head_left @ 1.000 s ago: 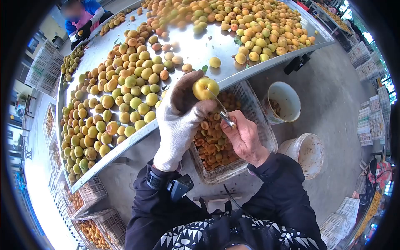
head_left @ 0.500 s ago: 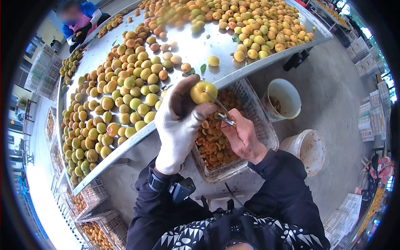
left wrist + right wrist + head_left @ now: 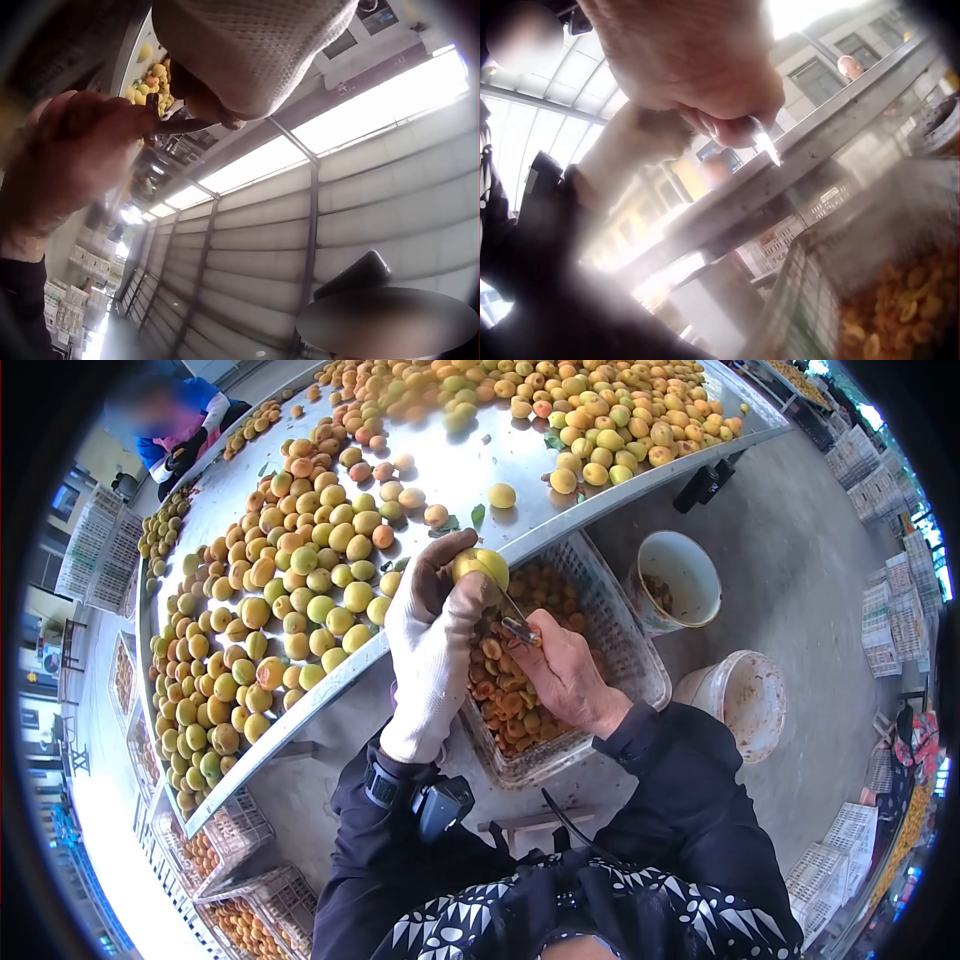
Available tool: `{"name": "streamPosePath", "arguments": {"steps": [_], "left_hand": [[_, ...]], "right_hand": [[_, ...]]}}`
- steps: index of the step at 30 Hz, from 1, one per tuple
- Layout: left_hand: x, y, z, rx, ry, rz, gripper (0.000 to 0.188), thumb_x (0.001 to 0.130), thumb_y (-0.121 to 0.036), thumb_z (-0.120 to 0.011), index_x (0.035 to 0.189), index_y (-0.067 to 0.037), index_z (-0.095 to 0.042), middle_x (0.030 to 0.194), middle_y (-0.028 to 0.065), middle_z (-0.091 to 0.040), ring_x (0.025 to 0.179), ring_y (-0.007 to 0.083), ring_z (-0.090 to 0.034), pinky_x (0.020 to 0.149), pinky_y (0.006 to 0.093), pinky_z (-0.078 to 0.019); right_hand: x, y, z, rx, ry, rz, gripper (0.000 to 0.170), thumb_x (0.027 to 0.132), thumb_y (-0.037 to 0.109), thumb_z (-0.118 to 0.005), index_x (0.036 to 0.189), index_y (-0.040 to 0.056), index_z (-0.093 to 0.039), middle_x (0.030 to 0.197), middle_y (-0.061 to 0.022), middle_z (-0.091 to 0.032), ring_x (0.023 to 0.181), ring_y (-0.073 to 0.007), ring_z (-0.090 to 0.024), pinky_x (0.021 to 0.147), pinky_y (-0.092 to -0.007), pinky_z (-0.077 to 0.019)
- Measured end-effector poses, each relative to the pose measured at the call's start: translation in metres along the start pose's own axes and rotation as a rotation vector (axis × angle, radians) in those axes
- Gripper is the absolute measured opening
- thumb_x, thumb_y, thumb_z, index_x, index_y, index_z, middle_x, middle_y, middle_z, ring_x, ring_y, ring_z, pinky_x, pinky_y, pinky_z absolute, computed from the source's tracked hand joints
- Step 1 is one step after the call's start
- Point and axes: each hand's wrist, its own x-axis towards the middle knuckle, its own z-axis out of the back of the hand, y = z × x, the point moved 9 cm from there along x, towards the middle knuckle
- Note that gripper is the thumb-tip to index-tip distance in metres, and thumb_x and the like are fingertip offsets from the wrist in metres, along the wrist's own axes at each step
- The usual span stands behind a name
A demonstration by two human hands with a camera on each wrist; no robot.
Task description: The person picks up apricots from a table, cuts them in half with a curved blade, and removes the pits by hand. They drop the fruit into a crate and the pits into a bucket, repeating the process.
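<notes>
In the head view my gloved left hand [image 3: 432, 650] grips a yellow-green fruit [image 3: 481, 567] between thumb and fingers, above the table's front edge. My bare right hand [image 3: 568, 672] pinches a small knife [image 3: 522, 630] by its handle, with the thin blade reaching the fruit's near side. Below both hands lie cut orange fruit halves [image 3: 512, 710] in a plastic crate [image 3: 637, 660]. The left wrist view shows the right hand [image 3: 82, 154] and the blade [image 3: 184, 126] against the glove [image 3: 247, 52]. In the right wrist view the fruit is hidden.
A metal table [image 3: 330, 700] slants across the front, bearing heaps of whole fruit [image 3: 300, 580]. Right of the crate are two buckets [image 3: 690, 582], [image 3: 745, 705]. More crates of fruit [image 3: 250, 920] stand at lower left. Another person [image 3: 180, 430] is at the table's far left.
Both hands and the fruit have shifted slightly left in the head view. The knife blade has come down to the fruit's lower right side, and the left thumb now lies higher over the fruit.
</notes>
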Motion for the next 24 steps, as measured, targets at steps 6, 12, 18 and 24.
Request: {"name": "streamPosePath", "arguments": {"steps": [6, 12, 18, 24], "left_hand": [[0.002, 0.024, 0.001, -0.102, -0.073, 0.162, 0.036, 0.099, -0.032, -0.056, 0.121, -0.003, -0.057, 0.103, 0.0037, -0.06, 0.085, 0.0073, -0.056, 0.072, 0.0206, -0.047], [0.01, 0.043, -0.005, -0.247, -0.015, 0.304, 0.041, 0.1, -0.04, -0.054, 0.121, -0.005, -0.058, 0.097, 0.0019, -0.059, 0.083, 0.0077, -0.056, 0.075, 0.02, -0.0474], [0.011, 0.003, -0.021, 0.358, 0.045, -0.184, 0.052, 0.096, -0.036, -0.06, 0.131, 0.0, -0.048, 0.103, 0.0112, -0.06, 0.097, 0.0127, -0.054, 0.086, 0.0292, -0.0466], [0.012, 0.01, -0.016, 0.346, 0.053, -0.133, 0.048, 0.096, -0.036, -0.061, 0.124, 0.0, -0.049, 0.103, 0.0079, -0.058, 0.094, 0.0125, -0.054, 0.084, 0.0289, -0.0472]], "right_hand": [[0.0, -0.007, -0.001, -0.04, -0.035, -0.009, 0.022, 0.099, 0.019, -0.054, 0.094, 0.0006, -0.042, 0.071, -0.0213, -0.057, 0.068, -0.0436, -0.06, 0.054, -0.0453, -0.0433], [0.0, -0.003, 0.008, -0.081, -0.053, -0.03, 0.022, 0.097, 0.017, -0.056, 0.091, 0.0, -0.043, 0.067, -0.0216, -0.056, 0.064, -0.0429, -0.06, 0.052, -0.0448, -0.0432], [-0.001, -0.004, 0.014, -0.036, -0.098, -0.072, 0.02, 0.097, 0.014, -0.057, 0.09, 0.0, -0.045, 0.066, -0.0217, -0.055, 0.064, -0.0428, -0.06, 0.052, -0.0449, -0.0434], [-0.001, -0.006, 0.011, -0.037, -0.089, -0.04, 0.02, 0.095, 0.013, -0.059, 0.09, -0.0007, -0.045, 0.066, -0.0227, -0.057, 0.064, -0.0435, -0.06, 0.053, -0.0463, -0.0436]]}}
